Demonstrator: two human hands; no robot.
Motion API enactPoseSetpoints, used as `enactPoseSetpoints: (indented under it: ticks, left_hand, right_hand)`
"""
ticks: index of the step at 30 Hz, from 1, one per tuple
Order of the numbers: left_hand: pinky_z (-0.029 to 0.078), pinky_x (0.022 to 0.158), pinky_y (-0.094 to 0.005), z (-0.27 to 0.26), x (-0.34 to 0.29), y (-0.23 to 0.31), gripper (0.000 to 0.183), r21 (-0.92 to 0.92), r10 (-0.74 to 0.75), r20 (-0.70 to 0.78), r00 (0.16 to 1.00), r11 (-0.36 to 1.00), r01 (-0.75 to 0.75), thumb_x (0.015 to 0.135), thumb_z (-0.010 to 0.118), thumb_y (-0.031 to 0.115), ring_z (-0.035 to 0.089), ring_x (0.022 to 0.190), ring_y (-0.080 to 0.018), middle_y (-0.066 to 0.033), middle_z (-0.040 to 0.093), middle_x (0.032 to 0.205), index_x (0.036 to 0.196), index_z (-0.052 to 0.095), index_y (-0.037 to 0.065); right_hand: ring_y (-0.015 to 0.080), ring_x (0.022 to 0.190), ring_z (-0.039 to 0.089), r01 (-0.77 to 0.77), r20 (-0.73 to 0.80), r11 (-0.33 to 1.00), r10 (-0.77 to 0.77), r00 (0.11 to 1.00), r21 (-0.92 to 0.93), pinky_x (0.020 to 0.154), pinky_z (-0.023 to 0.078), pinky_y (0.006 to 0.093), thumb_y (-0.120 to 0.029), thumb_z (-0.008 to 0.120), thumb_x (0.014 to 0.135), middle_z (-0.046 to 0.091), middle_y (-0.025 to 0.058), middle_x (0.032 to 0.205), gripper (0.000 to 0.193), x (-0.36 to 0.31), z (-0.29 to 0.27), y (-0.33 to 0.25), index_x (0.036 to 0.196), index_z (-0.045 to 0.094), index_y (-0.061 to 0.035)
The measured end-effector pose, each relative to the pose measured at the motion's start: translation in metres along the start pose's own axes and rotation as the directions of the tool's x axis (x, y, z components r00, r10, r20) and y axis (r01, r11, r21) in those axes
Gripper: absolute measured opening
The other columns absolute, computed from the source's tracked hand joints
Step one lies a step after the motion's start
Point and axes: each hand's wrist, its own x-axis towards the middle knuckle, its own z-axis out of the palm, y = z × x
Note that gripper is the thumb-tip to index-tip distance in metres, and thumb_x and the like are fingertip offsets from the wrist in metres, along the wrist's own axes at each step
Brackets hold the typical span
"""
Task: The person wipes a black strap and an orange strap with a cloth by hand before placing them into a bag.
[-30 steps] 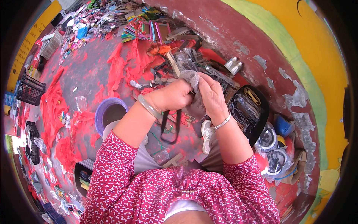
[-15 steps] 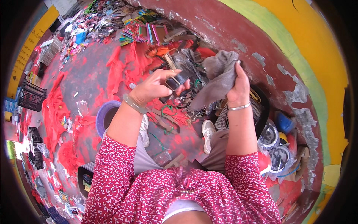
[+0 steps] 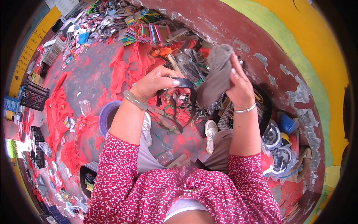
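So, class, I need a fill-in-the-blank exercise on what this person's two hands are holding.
1. The right hand holds up a ___ cloth.
2. The left hand grips a black ___.
3. On the left wrist sits a pale green ___.
4. Below the left forearm stands a ___ bucket.

Missing words: grey; strap; bangle; purple
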Motion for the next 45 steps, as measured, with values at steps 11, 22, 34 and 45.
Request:
enactPoseSetpoints:
  ticks: [11, 22, 34, 45]
  left_hand:
    - [0.043, 0.064, -0.0258, 0.02, 0.018, -0.021, 0.037, -0.159, -0.166, -0.301, 0.939, 0.98, 0.122, 0.093, 0.037, 0.031, 0.053, 0.067, -0.0111, -0.0032, 0.058, 0.077, 0.083, 0.057, 0.001]
    - [0.043, 0.059, -0.0465, 0.024, 0.022, -0.012, 0.053, 0.782, 0.387, -0.479, 0.788, 0.595, 0.183, 0.094, 0.035, 0.034, 0.055, 0.063, -0.0405, -0.0237, 0.054, 0.06, 0.063, 0.055, -0.004]
    - [0.041, 0.063, -0.0375, 0.017, 0.022, -0.032, 0.023, 0.965, 0.681, -0.097, 0.726, 0.242, -0.098, 0.091, 0.043, 0.019, 0.048, 0.071, -0.0338, -0.0155, 0.047, 0.074, 0.08, 0.049, 0.0]
    - [0.038, 0.043, -0.0203, 0.021, 0.024, -0.02, 0.03, 0.143, -0.183, -0.225, 0.957, 0.965, 0.218, 0.082, 0.063, 0.033, 0.049, 0.048, -0.0052, 0.0041, 0.053, 0.059, 0.08, 0.063, 0.003]
  right_hand:
    - [0.0172, 0.121, 0.037, -0.233, 0.138, 0.783, 0.375, 0.917, -0.576, 0.1, 0.028, 0.0283, -0.023, 0.052, 0.089, 0.042, 0.0117, 0.131, 0.055, 0.003, 0.011, 0.04, 0.134, 0.031, -0.0005]
    - [0.0134, 0.091, 0.058, -0.474, -0.025, 0.875, 0.479, 0.878, 0.1, 0.079, 0.048, 0.0276, -0.014, 0.056, 0.086, 0.056, 0.0051, 0.107, 0.043, 0.002, 0.023, 0.044, 0.125, 0.041, -0.0024]
    - [0.0107, 0.088, 0.057, -0.579, 0.006, 0.815, 0.58, 0.815, -0.014, 0.075, 0.047, 0.0244, -0.017, 0.059, 0.085, 0.057, 0.0051, 0.097, 0.031, 0.001, 0.027, 0.064, 0.109, 0.049, 0.0008]
    - [0.0076, 0.083, 0.054, -0.261, -0.114, 0.942, 0.242, 0.964, -0.212, 0.076, 0.043, 0.0203, -0.012, 0.06, 0.084, 0.058, 0.002, 0.092, 0.023, 0.011, 0.015, 0.054, 0.103, 0.053, -0.002]
